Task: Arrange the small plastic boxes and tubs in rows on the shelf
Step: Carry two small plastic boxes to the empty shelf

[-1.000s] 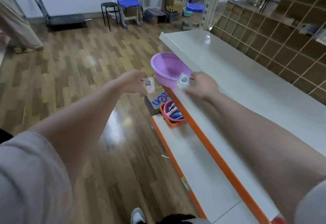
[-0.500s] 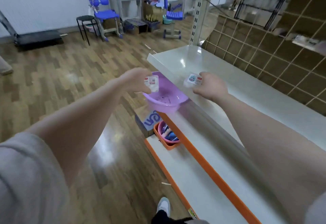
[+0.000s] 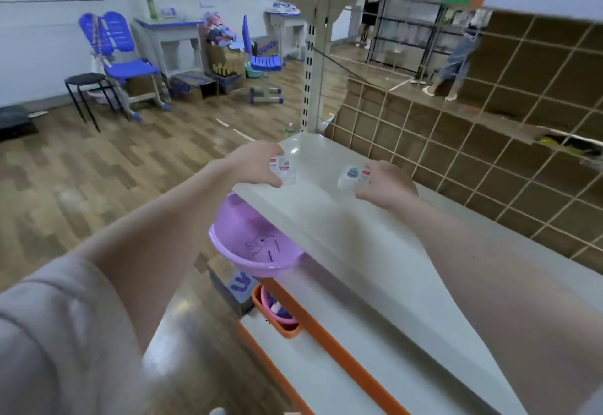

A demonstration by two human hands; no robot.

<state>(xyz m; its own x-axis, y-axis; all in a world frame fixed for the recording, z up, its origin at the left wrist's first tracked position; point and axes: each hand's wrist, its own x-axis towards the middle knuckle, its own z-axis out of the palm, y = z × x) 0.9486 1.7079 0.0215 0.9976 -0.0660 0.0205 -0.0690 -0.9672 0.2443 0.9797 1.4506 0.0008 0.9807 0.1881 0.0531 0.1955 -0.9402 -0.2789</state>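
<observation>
My left hand grips a small clear plastic box with a red and white label at the front left corner of the white shelf. My right hand holds a second small clear box with a blue and red label farther right on the same shelf, near the wire grid back. Both boxes sit at or just above the shelf surface; I cannot tell if they touch it.
A purple basin sits below the shelf's front edge on the lower orange-trimmed shelf. An orange tub holding a pink tub stands under it. A brown wire grid panel backs the shelf. Chairs, a stool and boxes stand on the wooden floor.
Both hands rose from the purple basin's level and reached forward onto the upper white shelf, each still carrying its box. The view tilted upward.
</observation>
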